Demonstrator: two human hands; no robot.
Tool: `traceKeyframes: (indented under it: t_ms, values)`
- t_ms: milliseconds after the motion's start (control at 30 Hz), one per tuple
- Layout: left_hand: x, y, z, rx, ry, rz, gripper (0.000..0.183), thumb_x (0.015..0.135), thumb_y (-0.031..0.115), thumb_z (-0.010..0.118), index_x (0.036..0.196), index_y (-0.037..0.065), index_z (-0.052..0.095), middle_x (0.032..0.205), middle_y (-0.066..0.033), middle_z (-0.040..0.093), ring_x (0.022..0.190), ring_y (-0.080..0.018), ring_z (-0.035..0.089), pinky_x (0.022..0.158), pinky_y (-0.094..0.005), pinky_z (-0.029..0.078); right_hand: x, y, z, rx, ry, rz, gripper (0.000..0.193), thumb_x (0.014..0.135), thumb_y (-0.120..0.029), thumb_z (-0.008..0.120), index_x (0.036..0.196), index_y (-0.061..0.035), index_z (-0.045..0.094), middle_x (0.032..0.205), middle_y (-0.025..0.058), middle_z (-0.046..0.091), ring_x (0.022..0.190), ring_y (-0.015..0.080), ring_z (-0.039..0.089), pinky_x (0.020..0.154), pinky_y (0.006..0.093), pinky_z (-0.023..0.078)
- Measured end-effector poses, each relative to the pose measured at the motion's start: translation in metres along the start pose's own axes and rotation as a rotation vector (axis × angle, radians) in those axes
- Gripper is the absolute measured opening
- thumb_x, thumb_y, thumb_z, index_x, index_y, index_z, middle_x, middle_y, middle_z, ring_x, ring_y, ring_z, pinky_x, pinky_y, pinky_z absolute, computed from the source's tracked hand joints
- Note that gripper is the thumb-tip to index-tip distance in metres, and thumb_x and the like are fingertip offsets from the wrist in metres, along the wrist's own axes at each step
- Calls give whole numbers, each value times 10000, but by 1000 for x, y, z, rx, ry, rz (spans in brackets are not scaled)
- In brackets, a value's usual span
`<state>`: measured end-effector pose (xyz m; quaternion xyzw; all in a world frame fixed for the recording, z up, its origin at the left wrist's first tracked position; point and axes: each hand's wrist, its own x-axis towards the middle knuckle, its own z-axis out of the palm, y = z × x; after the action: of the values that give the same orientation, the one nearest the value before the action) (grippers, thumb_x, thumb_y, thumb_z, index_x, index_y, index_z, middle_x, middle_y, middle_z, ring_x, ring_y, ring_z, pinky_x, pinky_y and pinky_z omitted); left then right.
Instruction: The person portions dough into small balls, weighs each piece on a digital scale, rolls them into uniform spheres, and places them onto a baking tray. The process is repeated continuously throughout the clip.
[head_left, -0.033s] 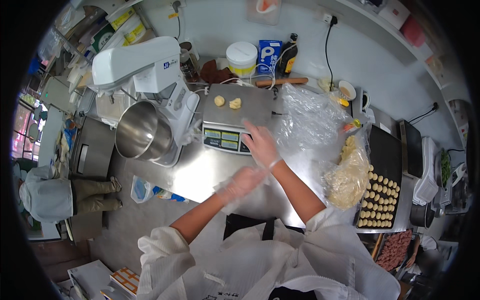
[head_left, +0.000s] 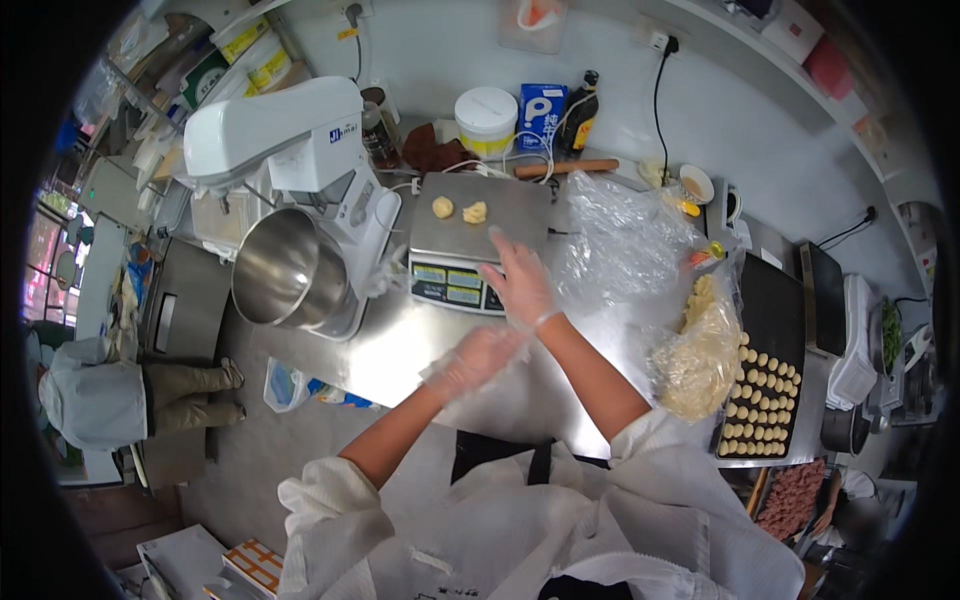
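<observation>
Head view: 2 dough lumps [head_left: 475, 212] on scale [head_left: 445, 240], ahead-left of right hand [head_left: 524, 285].

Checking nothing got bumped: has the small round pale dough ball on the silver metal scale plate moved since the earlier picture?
No; the dough ball shows no visible shift against the scale plate, staying toward its left edge.

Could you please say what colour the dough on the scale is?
The dough pieces are pale yellow, best seen in the head view.
</observation>
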<state>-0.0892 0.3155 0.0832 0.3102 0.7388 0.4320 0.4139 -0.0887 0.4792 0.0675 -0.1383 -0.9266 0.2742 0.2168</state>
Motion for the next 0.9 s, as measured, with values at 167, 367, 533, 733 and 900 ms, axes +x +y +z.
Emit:
traceKeyframes:
  t_ms: [167, 367, 533, 733, 900]
  values:
    - [90, -24, -122, 221, 613, 75, 353, 946, 348, 667, 1000, 1, 702, 941, -180, 714, 891, -342, 675, 796, -437, 517, 98, 23, 71, -270, 45, 100, 514, 868, -354, 718, 1307, -122, 585, 1082, 158, 628, 991, 360, 626, 856, 508, 524]
    - [186, -64, -183, 858, 679, 487, 322, 887, 276, 707, 1095, 31, 692, 1161, -166, 682, 1142, -354, 606, 943, -480, 489, 91, 47, 66, 1099, -152, 592, 351, 948, -367, 646, 1160, -91, 599, 1070, 88, 632, 959, 243, 633, 819, 441, 538]
    - [183, -88, -172, 279, 713, 421, 256, 1003, 271, 583, 1121, 54, 654, 959, -90, 649, 937, -268, 615, 851, -394, 496, -78, 53, -22, 2147, -21, 1028, 429, 1007, -491, 562, 1112, -77, 599, 1356, 217, 565, 1205, 407, 592, 1003, 554, 516]
    - [46, -163, -87, -1047, 478, 37, 209, 1026, 207, 560, 1004, 15, 638, 990, -70, 632, 849, -167, 593, 823, -325, 520, -295, 125, -63, 1434, 415, 1568, 323, 1011, -414, 589, 879, -119, 610, 705, 61, 600, 596, 182, 577, 488, 323, 456]
    - [-20, -171, 6, 234, 508, 113, 305, 982, 238, 596, 1141, -3, 694, 1356, -210, 592, 1260, -293, 565, 1076, -430, 440, -283, 123, -76, 153, 443, 984, 272, 1002, -187, 624, 1205, -6, 621, 1038, 82, 693, 960, 191, 663, 841, 285, 536]
